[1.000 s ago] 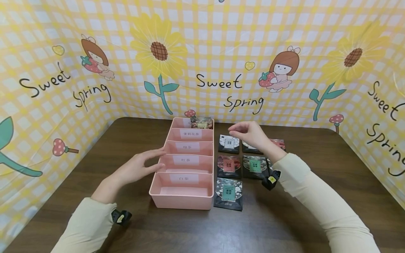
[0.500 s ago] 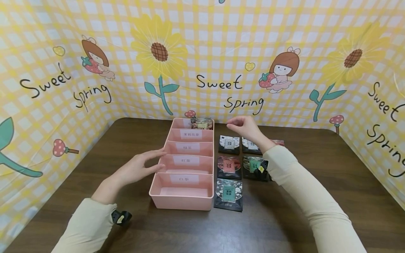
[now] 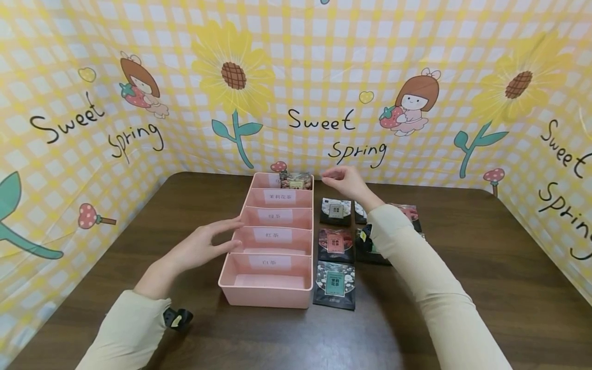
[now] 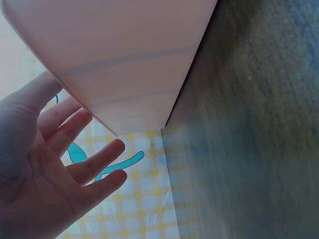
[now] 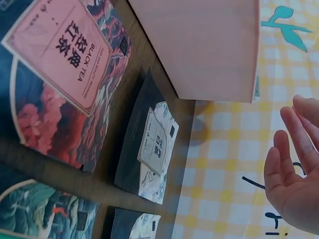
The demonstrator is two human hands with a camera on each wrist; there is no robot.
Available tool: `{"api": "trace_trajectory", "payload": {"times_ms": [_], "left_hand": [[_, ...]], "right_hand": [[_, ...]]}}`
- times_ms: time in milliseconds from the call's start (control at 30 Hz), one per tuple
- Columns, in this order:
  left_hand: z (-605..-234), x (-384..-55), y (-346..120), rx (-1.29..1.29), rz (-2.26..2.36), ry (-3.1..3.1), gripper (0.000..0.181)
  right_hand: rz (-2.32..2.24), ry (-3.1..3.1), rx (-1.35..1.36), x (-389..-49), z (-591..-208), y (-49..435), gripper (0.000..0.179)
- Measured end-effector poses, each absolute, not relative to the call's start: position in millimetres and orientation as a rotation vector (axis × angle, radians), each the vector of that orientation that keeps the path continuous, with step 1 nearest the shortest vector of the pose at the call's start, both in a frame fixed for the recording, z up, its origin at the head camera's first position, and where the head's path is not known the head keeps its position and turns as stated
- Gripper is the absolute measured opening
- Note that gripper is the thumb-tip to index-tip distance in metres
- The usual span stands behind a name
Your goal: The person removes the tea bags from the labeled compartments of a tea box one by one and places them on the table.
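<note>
A pink divided box (image 3: 265,297) with labelled compartments stands mid-table. One tea sachet (image 3: 296,181) sits in its rearmost compartment, against the right side. My left hand (image 3: 199,244) rests at the box's left rim with thumb and fingers spread; in the left wrist view its fingers (image 4: 99,164) are loosely extended beside the wall. My right hand (image 3: 348,182) hovers right of the box's far end, thumb and index close together. Nothing shows between its fingers in the right wrist view, where the hand (image 5: 296,189) appears relaxed. Below it lies a white-labelled sachet (image 3: 336,210).
Right of the box lie a red-labelled sachet (image 3: 335,244) and a teal-labelled sachet (image 3: 335,284). Another red sachet (image 3: 409,213) and a green one (image 3: 372,257) are partly covered by my right arm. A checked cloth (image 3: 314,92) surrounds the dark wooden table (image 3: 259,339).
My right hand has moved left and slightly away from me, from above the white-labelled sachets toward the box's far right corner. My left hand has stayed in place.
</note>
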State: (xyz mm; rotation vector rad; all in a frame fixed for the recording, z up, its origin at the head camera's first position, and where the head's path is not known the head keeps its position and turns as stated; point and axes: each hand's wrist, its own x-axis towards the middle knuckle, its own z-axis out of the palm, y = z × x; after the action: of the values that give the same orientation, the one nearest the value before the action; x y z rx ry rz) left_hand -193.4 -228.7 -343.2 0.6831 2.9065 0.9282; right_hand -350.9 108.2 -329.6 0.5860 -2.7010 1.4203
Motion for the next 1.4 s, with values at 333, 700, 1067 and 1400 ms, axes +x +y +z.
{"api": "trace_trajectory", "payload": {"times_ms": [333,700,1067,1400], "left_hand": [[-342,-194,-228,0.694,0.929,2.913,0.049],[-341,-195,-229,0.698,0.931,2.909,0.049],[-344,-196,-229,0.696,0.935,2.906,0.049],[-345,-197,-230,0.697,0.935,2.915,0.049]], "right_hand": [[1.459,-2.699,0.608,-366,-335,92,0.029],[1.435,-2.729,0.595,-375,-339,77,0.035],[1.433,-2.799,0.577,-378,-341,71,0.040],[1.380,-2.823,0.537,-380,-344,66,0.035]]}}
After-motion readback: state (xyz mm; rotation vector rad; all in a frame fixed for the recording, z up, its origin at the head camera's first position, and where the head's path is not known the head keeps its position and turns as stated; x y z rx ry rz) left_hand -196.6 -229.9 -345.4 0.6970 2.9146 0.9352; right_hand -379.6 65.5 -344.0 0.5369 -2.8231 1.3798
